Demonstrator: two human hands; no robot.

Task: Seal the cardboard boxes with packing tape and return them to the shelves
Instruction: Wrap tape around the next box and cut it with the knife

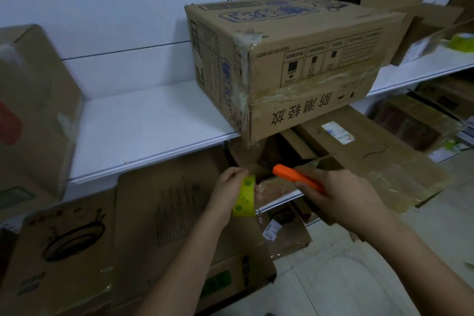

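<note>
Shelf, white, ran well above and beyond both hands; its bare stretch lay up and to the left of the left fingers.

Box, the big printed one, sat on that shelf, above and beyond the fingertips of both hands. Clear tape already ran along its front seam and down the near corner. Its near corner overhung the shelf lip. Judged risk: a knock from a rising hand or the cutter could tip it forward off the edge, as part of its base had no support.

Lower boxes stood below the shelf, under and to the left of the left wrist; a flat, tape-covered carton lay just beyond the right knuckles.

Right hand was curled round an orange cutter, tip pointing toward the left fingers. Whether the blade was out, could not tell. Judged risk: if it was, the cutter's tip sat near enough to the left fingertips that a slip during a cut could nick them.

Left hand pinched a yellow-green tape roll, thumb and fingers at its upper rim. Judged risk: a loose tape end could fold back and stick to itself or to the fingers, spoiling the next strip.
</note>
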